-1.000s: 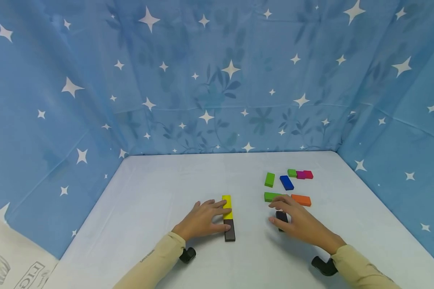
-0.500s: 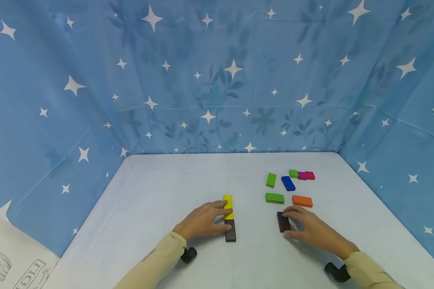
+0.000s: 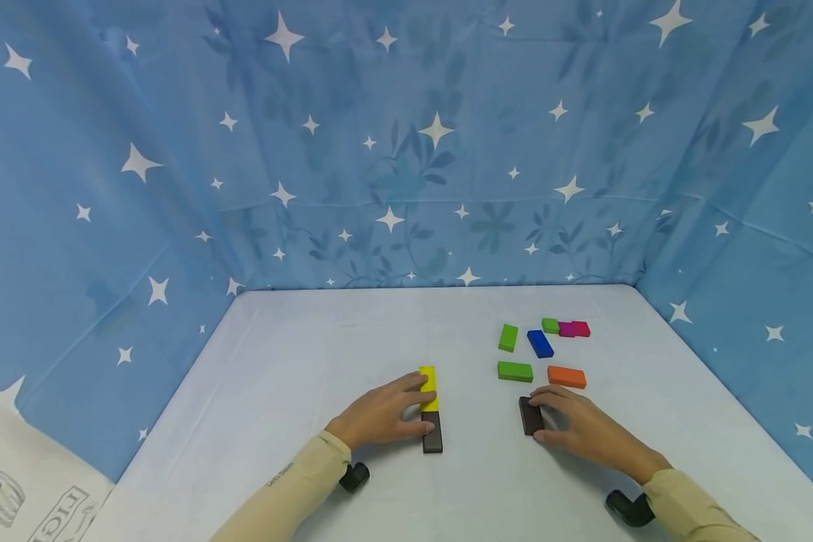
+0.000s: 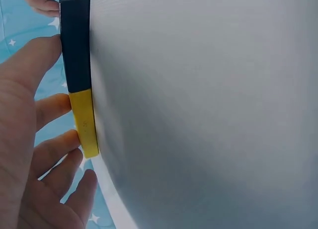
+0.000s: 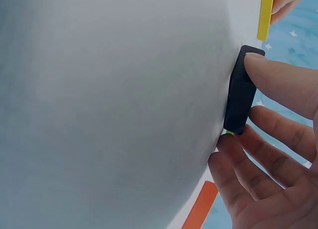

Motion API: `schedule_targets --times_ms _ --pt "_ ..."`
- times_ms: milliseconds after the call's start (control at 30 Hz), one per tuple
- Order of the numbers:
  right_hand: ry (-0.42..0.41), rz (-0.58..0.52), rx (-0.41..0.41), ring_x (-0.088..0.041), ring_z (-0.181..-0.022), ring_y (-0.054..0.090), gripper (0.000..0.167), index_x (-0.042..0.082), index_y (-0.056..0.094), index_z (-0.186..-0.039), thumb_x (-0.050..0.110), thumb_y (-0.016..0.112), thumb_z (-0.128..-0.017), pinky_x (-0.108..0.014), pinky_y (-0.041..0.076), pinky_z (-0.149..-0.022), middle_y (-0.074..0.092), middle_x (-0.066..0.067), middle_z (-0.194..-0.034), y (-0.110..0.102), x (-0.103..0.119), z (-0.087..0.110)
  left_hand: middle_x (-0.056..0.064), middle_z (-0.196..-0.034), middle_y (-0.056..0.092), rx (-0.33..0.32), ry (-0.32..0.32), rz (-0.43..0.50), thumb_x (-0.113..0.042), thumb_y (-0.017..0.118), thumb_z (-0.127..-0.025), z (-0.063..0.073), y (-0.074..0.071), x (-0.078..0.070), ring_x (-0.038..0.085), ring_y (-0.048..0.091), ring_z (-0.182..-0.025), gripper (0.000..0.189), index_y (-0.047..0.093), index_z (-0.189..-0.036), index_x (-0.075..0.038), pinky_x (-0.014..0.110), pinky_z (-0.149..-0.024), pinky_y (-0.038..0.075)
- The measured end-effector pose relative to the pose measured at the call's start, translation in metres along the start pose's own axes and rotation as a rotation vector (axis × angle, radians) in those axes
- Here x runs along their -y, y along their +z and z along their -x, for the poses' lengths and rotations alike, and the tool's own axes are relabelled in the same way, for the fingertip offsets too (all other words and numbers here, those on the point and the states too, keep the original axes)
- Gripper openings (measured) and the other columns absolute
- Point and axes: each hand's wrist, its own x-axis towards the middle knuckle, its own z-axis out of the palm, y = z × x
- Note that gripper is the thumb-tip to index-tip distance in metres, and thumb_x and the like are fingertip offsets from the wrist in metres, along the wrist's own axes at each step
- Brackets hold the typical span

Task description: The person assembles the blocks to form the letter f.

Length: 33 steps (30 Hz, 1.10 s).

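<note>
In the head view, a yellow block (image 3: 428,390) and a dark block (image 3: 432,433) lie end to end in a line on the white table. My left hand (image 3: 382,412) rests at their left side, its fingers (image 4: 55,107) touching the yellow block and its thumb at the dark one. To the right lies a separate black block (image 3: 531,416), flat and oblong. With thumb and fingertips, my right hand (image 3: 576,429) grips it: the right wrist view has the thumb over one end of the black block (image 5: 242,92) and fingers at the other.
Beyond my right hand lie an orange block (image 3: 566,377), two longer green blocks, one of them nearer (image 3: 515,372), and a blue block (image 3: 540,344). Farther back, a small green block (image 3: 550,326) joins purple and red ones. A starry blue curtain (image 3: 406,150) surrounds the table (image 3: 312,331).
My right hand has shifted right from above the black block and come to its right side, thumb and fingers now on it. My left hand stays at the yellow and dark blocks.
</note>
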Motion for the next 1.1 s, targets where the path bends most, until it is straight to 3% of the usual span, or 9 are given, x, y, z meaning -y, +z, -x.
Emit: schedule_targets --times_ms 567,833,1100 --pt "-0.022 0.010 -0.001 -0.033 -0.119 0.062 0.051 0.007 0.072 -0.128 0.026 0.093 -0.086 -0.057 0.055 -0.101 0.066 -0.011 -0.132 0.003 -0.002 -0.004 0.004 -0.162 0.051 0.020 0.038 -0.058 -0.046 0.067 -0.106 -0.001 0.000 0.001 0.021 0.045 -0.150 0.055 0.065 -0.149 -0.012 0.035 -0.121 0.039" --pt "-0.010 0.026 -0.004 -0.028 -0.115 0.063 0.047 0.008 0.073 -0.125 0.026 0.092 -0.086 -0.054 0.057 -0.100 0.067 -0.006 -0.127 0.000 -0.002 -0.008 0.003 -0.162 0.051 0.026 0.026 -0.018 -0.046 0.070 -0.105 0.000 -0.001 0.000 0.020 0.044 -0.151 0.056 0.065 -0.150 -0.012 0.035 -0.121 0.039" --pt "-0.047 -0.001 -0.087 -0.032 -0.115 0.066 0.042 0.004 0.073 -0.125 0.017 0.090 -0.089 -0.052 0.061 -0.094 0.066 -0.012 -0.129 -0.007 -0.002 -0.019 0.002 -0.164 0.047 0.033 0.019 0.024 -0.047 0.067 -0.106 -0.002 0.001 0.002 0.020 0.041 -0.153 0.058 0.063 -0.152 -0.013 0.036 -0.122 0.037"
